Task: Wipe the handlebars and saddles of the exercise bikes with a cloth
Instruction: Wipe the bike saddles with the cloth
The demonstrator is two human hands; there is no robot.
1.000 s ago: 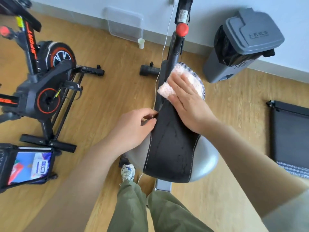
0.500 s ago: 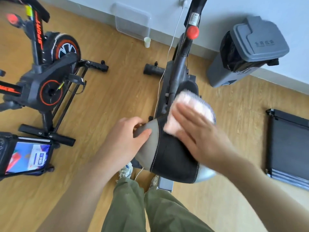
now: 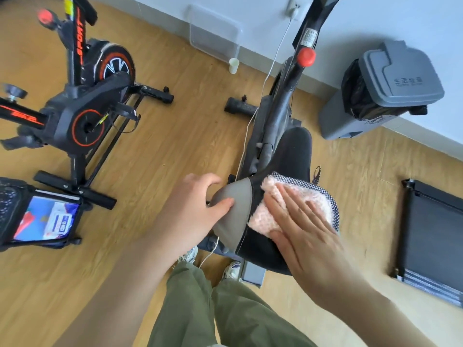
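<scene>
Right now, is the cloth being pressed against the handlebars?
No, the right hand presses the pink cloth flat onto the saddle, which the left hand grips.

floor (image 3: 190,146): wood planks
left: black-and-orange bike (image 3: 82,116)
middle: grey bike (image 3: 276,116), white cup (image 3: 233,65) by the wall
right: grey bin (image 3: 390,96)

Cloth (image 3: 263,221) — pink fluffy pile, checked woven backing at its edge. Saddle (image 3: 233,216): smooth matt grey side panel, black centre like leatherette, pale stitching along the seam. Floor (image 3: 188,146): wood-grain planks, low sheen. Bin (image 3: 406,78) at 2 o'clock, matt grey plastic. Bike frame (image 3: 82,108) at 10 o'clock — matt black, orange trim. Tray (image 3: 213,38) at 12 o'clock, clear plastic. Knob (image 3: 305,57): smooth red plastic.
</scene>
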